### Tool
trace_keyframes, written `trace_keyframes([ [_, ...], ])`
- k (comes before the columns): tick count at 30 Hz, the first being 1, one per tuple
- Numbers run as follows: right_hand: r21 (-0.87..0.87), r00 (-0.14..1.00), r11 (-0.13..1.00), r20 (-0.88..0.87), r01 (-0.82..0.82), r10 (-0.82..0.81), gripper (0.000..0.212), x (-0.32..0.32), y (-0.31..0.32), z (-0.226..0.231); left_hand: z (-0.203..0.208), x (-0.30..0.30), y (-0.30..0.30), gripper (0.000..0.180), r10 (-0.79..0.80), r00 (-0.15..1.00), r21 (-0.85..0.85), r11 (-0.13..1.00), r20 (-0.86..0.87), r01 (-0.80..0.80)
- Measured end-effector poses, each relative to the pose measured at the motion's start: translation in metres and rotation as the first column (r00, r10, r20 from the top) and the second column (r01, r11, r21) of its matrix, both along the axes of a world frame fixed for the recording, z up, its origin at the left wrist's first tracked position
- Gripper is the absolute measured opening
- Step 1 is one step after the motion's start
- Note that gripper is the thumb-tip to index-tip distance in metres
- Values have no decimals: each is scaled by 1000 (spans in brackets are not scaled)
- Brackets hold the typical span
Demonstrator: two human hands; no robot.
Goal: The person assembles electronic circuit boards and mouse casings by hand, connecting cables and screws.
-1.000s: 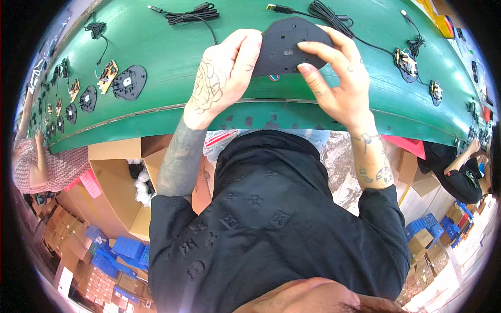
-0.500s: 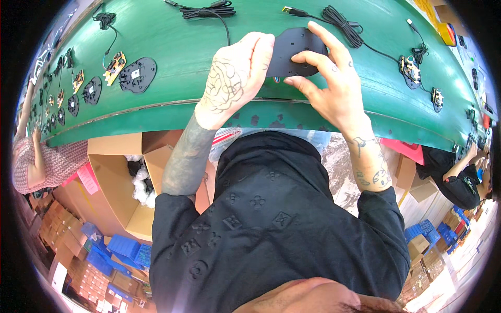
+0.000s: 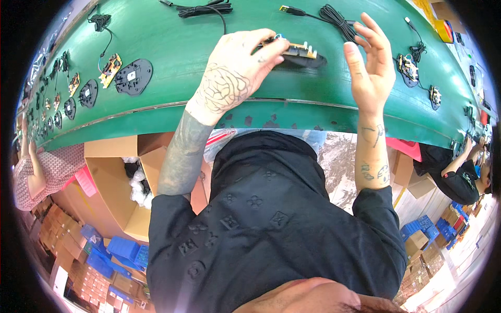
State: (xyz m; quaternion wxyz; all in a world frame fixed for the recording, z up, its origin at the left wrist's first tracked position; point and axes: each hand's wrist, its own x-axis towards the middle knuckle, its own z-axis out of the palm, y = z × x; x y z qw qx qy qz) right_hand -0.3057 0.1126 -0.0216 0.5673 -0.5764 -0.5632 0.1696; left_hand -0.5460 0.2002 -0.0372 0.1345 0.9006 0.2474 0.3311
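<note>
My left hand [image 3: 242, 65] is closed on the left end of a mouse base assembly, a black base plate [image 3: 305, 61] with a tan circuit board [image 3: 300, 50] on top. Coloured wires rise near my fingertips. The assembly is held low over the green work surface [image 3: 209, 107]; whether it touches is unclear. To its right my right hand [image 3: 373, 73] is raised, fingers apart and empty. A black cable runs down behind my left hand from a bundled cable [image 3: 203, 9]. Another coiled cable [image 3: 336, 22] with a USB plug lies beyond my right hand.
At left lie a bare black base plate [image 3: 134, 77], a circuit board [image 3: 110, 70] and more such parts in a row. Base plates with boards [image 3: 408, 70] sit at right. An open cardboard box [image 3: 112, 177] stands below the table's edge. Other people work at both far sides.
The base plate has turned over from its underside to show the circuit board, and is now in my left hand alone. My right hand has let go and moved right.
</note>
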Motion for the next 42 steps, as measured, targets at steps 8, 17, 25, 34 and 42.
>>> trace_keyframes([
  [8,-348,855,932,450,-98,258,17,-13,0,-7,-9,-2,-4,31,-103,987,-56,994,-125,97],
  [17,-422,732,898,571,-125,371,15,-11,16,-5,-15,-1,0,43,-64,990,-229,973,-128,34],
  [25,-423,780,899,521,-117,347,15,-16,16,-5,-11,-2,-4,40,-36,994,-226,974,-99,13],
  [34,-391,811,917,509,-78,287,15,-21,11,-9,-10,-28,4,13,-17,977,-152,988,-212,-15],
  [42,-415,841,908,471,-57,268,12,-25,10,-8,-9,-25,7,9,14,968,20,1000,-249,-9],
])
